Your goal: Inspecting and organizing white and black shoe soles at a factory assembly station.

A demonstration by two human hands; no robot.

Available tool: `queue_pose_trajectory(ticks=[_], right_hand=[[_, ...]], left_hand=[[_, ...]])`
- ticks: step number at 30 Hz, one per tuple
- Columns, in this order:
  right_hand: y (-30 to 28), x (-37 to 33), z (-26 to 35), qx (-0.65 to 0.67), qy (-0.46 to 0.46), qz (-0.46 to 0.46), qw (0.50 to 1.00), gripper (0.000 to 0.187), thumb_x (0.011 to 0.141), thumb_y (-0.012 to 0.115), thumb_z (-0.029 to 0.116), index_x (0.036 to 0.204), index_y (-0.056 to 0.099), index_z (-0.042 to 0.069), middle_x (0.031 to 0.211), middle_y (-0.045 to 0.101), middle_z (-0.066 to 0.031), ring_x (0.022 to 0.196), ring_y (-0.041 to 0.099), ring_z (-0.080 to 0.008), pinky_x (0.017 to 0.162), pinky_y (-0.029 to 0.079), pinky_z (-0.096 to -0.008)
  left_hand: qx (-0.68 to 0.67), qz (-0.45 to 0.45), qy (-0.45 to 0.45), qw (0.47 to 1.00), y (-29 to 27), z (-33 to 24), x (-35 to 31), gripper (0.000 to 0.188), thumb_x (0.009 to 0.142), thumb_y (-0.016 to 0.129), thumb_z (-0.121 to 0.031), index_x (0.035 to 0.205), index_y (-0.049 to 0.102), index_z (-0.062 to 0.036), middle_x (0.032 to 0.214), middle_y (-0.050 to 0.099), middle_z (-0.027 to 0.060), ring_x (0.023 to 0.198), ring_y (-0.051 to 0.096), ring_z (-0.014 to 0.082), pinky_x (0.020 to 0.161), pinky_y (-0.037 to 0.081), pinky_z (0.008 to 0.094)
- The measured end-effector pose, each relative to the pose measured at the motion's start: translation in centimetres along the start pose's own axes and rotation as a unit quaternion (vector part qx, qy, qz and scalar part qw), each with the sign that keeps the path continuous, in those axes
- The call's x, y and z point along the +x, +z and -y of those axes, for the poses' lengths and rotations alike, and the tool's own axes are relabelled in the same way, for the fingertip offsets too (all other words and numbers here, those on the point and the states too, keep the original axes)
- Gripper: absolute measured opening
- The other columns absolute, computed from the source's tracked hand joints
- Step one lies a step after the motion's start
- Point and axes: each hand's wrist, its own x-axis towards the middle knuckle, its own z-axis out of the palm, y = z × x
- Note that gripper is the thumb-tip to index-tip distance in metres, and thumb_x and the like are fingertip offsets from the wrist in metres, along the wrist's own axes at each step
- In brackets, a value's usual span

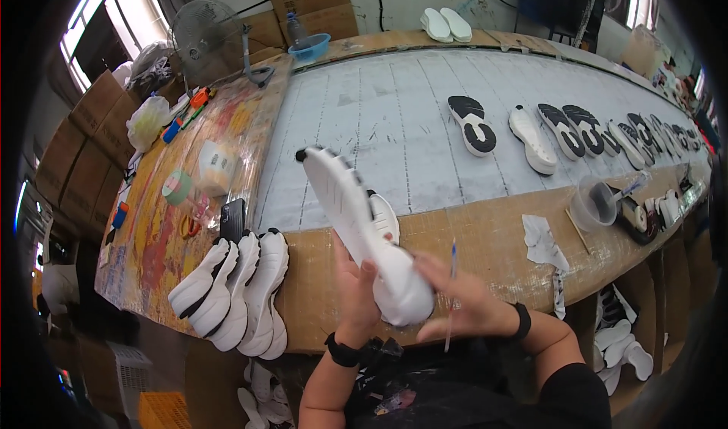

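Note:
My left hand (355,289) grips a white shoe sole (350,209) from below, tilted with its dark-tipped end up and away to the left. My right hand (474,300) is at the rounded lower end of that sole, fingers close against its side. A thin pen-like stick (453,262), blue toward the top, stands upright between the right fingers; its kind cannot be made out. Behind the held sole, a second sole (385,215) lies on the table, partly hidden. To the left, several white soles with black edges (235,292) lean together in a row.
Black-and-white soles (472,126) line the pale tabletop (356,111) to the right. A clear plastic tub (594,204), torn white paper (542,243) and a stick (576,230) are at the near right. A jar (186,194) and black phone (233,219) stand left. Soles fill cardboard compartments (652,300) below.

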Motion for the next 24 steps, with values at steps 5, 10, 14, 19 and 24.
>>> queue_pose_trajectory(ticks=[5,10,14,19,24], right_hand=[[0.8,-0.4,0.4,-0.039,-0.095,0.035,0.994,0.058,0.066,0.066,0.003,0.119,0.043,-0.002,0.124,0.041,-0.0232,0.087,0.057,-0.0315,0.071,0.048,-0.0308],[-0.1,-0.5,-0.9,-0.006,-0.022,0.015,1.0,0.051,0.069,0.062,0.0,0.118,0.047,0.002,0.119,0.049,-0.0155,0.076,0.06,-0.0245,0.065,0.048,-0.0289],[-3.3,2.4,-5.0,0.117,0.082,0.11,0.984,0.044,0.076,0.058,0.006,0.119,0.047,0.005,0.107,0.057,-0.0114,0.071,0.059,-0.0177,0.064,0.048,-0.0269],[-8.8,7.2,-14.7,-0.167,0.235,0.126,0.949,0.042,0.077,0.06,0.021,0.114,0.05,0.002,0.099,0.058,-0.0147,0.079,0.058,-0.0259,0.072,0.046,-0.034],[-14.5,9.9,-30.5,-0.447,0.296,-0.04,0.843,0.077,0.068,0.066,0.039,0.121,0.033,-0.007,0.12,0.039,-0.0307,0.114,0.036,-0.0404,0.091,0.035,-0.0399]], left_hand=[[-0.117,0.044,-0.243,0.962,-1.5,-0.2,-0.7,0.083,0.074,0.054,-0.05,0.134,0.015,-0.0057,0.117,0.04,0.0117,0.083,0.051,0.0159,0.07,0.047,0.0301],[0.046,0.033,-0.177,0.983,-1.4,0.2,-0.4,0.077,0.078,0.05,-0.053,0.131,0.022,-0.0033,0.11,0.045,0.0127,0.086,0.052,0.0173,0.073,0.047,0.0296],[0.073,0.046,-0.162,0.983,-3.5,0.2,0.6,0.108,0.07,0.064,-0.051,0.135,-0.005,0.0015,0.127,0.035,0.0146,0.11,0.042,0.0192,0.089,0.038,0.03],[0.106,0.025,-0.148,0.983,-3.2,0.3,0.7,0.105,0.072,0.067,-0.04,0.134,-0.007,0.0023,0.137,0.02,0.0156,0.119,0.033,0.0209,0.095,0.031,0.03],[0.246,-0.021,-0.118,0.962,-2.7,0.5,0.6,0.08,0.081,0.054,-0.011,0.134,-0.004,0.0049,0.135,0.023,0.0174,0.116,0.036,0.0226,0.094,0.031,0.0308]])
